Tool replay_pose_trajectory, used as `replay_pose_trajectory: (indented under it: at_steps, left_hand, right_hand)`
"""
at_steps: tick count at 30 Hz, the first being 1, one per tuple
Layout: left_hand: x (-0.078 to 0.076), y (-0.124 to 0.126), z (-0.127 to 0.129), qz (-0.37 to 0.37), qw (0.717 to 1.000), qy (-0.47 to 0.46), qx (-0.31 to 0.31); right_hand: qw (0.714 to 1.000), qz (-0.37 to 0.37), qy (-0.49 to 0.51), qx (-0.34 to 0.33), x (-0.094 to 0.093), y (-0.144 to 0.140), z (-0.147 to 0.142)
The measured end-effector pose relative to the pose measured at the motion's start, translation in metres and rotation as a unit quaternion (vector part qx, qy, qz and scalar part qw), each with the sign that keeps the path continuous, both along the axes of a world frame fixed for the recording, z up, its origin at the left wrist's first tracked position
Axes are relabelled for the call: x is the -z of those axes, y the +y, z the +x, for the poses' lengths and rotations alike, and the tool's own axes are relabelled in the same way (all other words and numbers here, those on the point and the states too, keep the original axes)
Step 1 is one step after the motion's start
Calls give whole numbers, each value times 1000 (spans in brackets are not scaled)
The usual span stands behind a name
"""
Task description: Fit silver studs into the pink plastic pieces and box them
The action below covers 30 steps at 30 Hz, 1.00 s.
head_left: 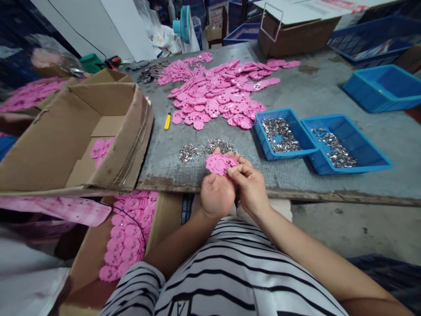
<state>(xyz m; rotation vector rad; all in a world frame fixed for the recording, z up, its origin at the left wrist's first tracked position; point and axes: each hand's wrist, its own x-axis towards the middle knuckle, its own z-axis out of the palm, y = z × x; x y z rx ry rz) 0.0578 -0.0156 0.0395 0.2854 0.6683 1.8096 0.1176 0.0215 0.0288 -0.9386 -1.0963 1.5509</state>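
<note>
My left hand (215,193) holds a pink flower-shaped plastic piece (219,163) at the near edge of the grey table (329,101). My right hand (250,182) pinches the piece's right edge with thumb and fingertips; whether a small metal part is in those fingers I cannot tell. Just beyond the hands lie two little heaps of small silvery metal parts (204,149) on the table. A large pile of the same pink pieces (217,94) spreads over the middle of the table.
Two blue trays (283,136) (342,145) with silvery parts stand right of the hands; an empty blue tray (384,87) lies farther right. An open cardboard box (75,136) sits left, another box with pink pieces (128,237) below it. A yellow screwdriver (167,120) lies by the pile.
</note>
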Motion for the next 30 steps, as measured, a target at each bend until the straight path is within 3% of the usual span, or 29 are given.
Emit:
replay_pose_trajectory:
  at_steps: [6, 12, 19, 24, 30]
  left_hand:
    - [1, 0, 4, -37, 999, 31, -6]
    - [-1, -1, 5, -9, 1000, 28, -10]
    - [-1, -1, 7, 10, 1000, 9, -11]
    - [-2, 0, 6, 0, 1000, 14, -15]
    - [2, 3, -2, -31, 996, 60, -58]
  right_hand:
    - [1000, -9, 18, 10, 1, -2, 0]
    - [999, -21, 37, 9, 2, -4, -1]
    - [999, 35, 5, 31, 9, -3, -3]
    - [998, 16, 54, 6, 10, -3, -2]
    - [998, 44, 54, 1, 9, 4, 7]
